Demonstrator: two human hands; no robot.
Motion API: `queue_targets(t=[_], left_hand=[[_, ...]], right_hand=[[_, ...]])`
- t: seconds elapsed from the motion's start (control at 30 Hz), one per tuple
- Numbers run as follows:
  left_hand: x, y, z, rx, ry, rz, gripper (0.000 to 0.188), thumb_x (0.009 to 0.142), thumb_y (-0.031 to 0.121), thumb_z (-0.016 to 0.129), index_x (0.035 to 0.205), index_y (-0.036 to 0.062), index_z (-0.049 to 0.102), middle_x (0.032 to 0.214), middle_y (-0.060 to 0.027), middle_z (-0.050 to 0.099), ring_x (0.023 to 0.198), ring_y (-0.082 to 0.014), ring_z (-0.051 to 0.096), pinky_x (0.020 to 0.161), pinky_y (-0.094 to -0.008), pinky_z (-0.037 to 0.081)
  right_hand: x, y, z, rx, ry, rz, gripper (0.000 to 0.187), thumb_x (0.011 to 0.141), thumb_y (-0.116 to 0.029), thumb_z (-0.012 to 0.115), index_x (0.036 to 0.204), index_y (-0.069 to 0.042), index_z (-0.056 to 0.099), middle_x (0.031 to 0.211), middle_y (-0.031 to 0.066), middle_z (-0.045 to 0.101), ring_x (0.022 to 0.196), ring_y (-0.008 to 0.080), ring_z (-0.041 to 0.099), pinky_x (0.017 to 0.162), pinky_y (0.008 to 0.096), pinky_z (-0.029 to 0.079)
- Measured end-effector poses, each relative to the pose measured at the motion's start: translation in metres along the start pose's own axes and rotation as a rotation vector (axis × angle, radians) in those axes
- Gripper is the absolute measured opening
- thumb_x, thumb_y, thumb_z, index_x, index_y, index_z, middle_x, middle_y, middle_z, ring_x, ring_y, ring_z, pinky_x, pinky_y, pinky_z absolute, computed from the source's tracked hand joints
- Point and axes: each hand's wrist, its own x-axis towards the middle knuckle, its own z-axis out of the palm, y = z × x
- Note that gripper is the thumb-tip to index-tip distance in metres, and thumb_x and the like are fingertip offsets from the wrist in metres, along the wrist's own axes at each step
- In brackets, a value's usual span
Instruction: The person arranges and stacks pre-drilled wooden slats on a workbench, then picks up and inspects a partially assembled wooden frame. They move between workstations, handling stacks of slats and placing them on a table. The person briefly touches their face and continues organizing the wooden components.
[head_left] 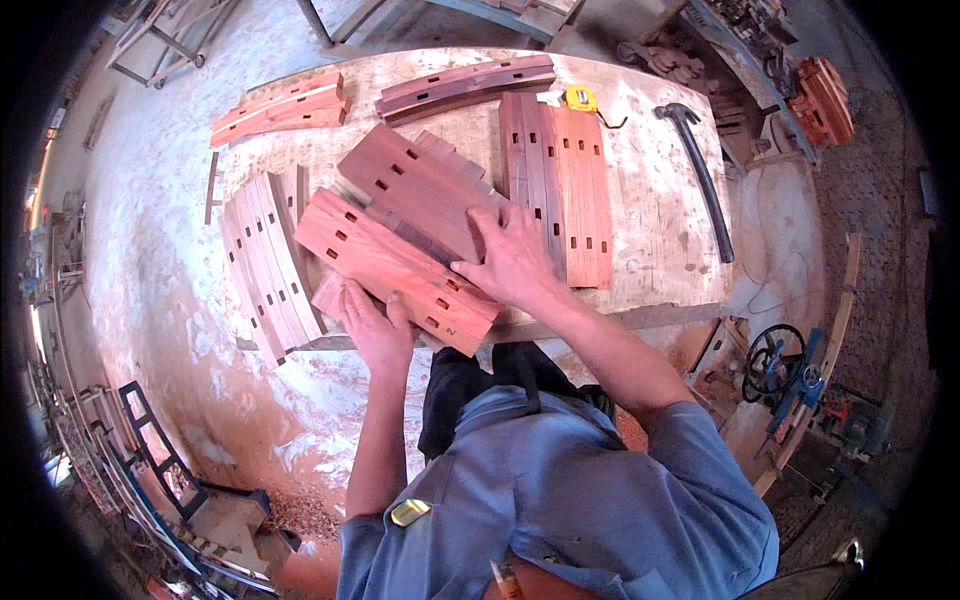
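Note:
Two sets of slats with small rectangular mortises lie at a slant before me. The nearer is an orange-red pair of wooden slats, its lower end reaching past the table's front edge. Behind it, partly covered, lie darker brown slats with stepped ends. My left hand grips the near side of the orange-red set, thumb at its edge and fingers over a paler piece beneath. Spread out, the fingers of my right hand rest on the dark slats, the thumb by the orange-red set's far edge.
More mortised slats lie at the left, at the back left, at the back and upright to the right. A yellow tape measure and a hammer sit on the worn wooden table. A black handwheel stands at the right.

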Motion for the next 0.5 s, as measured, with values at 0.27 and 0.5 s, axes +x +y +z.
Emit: queue_targets(t=[0.27,0.5], left_hand=[[0.0,-0.002,0.002,-0.003,-0.021,0.009,0.071,0.092,0.032,0.057,0.14,-0.0134,0.032,0.141,-0.0339,0.039,0.132,-0.0479,0.036,0.11,-0.0543,0.027],[-0.001,-0.004,0.006,-0.002,-0.022,0.047,0.07,0.096,0.034,0.054,0.142,-0.0121,0.031,0.143,-0.0341,0.036,0.132,-0.048,0.035,0.111,-0.0525,0.027]], right_hand=[[0.01,-0.016,0.021,-0.073,-0.025,-0.057,0.069,0.073,-0.047,0.076,0.125,-0.007,0.057,0.109,0.0231,0.051,0.101,0.038,0.048,0.087,0.0475,0.04],[0.012,0.004,0.024,0.079,0.007,-0.11,0.061,0.078,-0.043,0.073,0.123,-0.005,0.057,0.115,0.0235,0.052,0.108,0.04,0.049,0.092,0.0478,0.041]])
